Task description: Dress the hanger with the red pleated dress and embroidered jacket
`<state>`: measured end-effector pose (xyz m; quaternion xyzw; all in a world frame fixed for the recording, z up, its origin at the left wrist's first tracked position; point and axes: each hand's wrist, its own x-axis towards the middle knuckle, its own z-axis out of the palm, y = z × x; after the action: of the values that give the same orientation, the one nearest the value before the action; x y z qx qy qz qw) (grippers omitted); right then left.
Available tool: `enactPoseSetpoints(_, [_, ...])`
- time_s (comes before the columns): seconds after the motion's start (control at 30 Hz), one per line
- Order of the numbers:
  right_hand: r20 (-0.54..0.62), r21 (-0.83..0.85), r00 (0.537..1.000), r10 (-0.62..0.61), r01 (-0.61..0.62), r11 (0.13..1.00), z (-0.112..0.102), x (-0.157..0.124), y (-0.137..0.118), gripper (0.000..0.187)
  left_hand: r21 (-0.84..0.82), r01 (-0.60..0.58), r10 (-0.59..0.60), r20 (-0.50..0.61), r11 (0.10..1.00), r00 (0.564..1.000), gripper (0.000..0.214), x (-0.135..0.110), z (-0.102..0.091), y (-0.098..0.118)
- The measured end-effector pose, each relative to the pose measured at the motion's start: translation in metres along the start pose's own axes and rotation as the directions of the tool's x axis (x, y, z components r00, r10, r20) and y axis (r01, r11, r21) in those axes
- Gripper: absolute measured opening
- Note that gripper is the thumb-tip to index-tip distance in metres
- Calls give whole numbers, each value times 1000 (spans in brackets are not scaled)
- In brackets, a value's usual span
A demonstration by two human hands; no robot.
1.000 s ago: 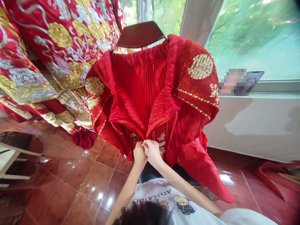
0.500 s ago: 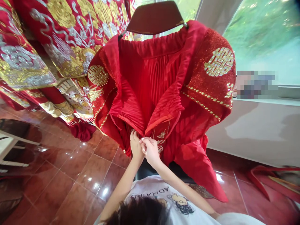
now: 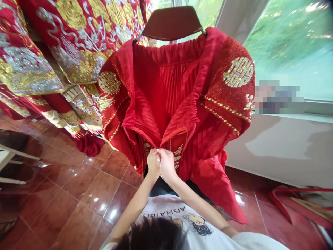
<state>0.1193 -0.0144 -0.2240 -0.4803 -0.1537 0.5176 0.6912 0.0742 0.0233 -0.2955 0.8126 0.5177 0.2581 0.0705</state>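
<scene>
A red pleated skirt (image 3: 177, 80) with gold beaded medallions hangs from a dark brown hanger (image 3: 173, 24), its waistband spread between two clips. The waist opening falls to a V, edged by a zipper (image 3: 173, 136). At the bottom of that V, my left hand (image 3: 153, 162) is closed on the skirt's edge. My right hand (image 3: 167, 162) lies right beside it, touching it, fingers pinched at the foot of the zipper. The fingertips cover whatever small part they grip there.
Red garments (image 3: 78, 41) with gold and silver embroidery hang at the left. A pale chair (image 3: 13, 156) stands at the left edge. Windows (image 3: 291, 52) and a low wall (image 3: 273, 142) are on the right. A red-framed object (image 3: 283, 205) rests on the tiled floor (image 3: 85, 201).
My left fingers have come down from the skirt's front panel and closed next to my right hand. Both hands sit slightly higher in view. The view has shifted a little.
</scene>
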Motion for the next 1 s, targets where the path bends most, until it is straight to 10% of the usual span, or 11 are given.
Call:
enactPoseSetpoints(0.33, [76, 2, 986, -145, 146, 989, 16, 0, -29, 20, 37, -11, 11, -9, 999, 1000, 17, 3, -11, 1])
enactPoseSetpoints(0.57, [160, 160, 985, -58, 33, 987, 21, -6, -29, 19, 50, 24, -7, -315, 998, 949, 19, 29, -26, 0])
enactPoseSetpoints(0.77, [46, 153, 998, -46, 39, 987, 29, 2, -34, 18, -40, -18, 12, -151, 999, 988, 23, 43, -23, 13])
enactPoseSetpoints(1.0, [-20, 114, 993, -119, 120, 986, 42, 5, -62, 16, -110, -46, 21, -216, 993, 976, 19, 36, -24, 14])
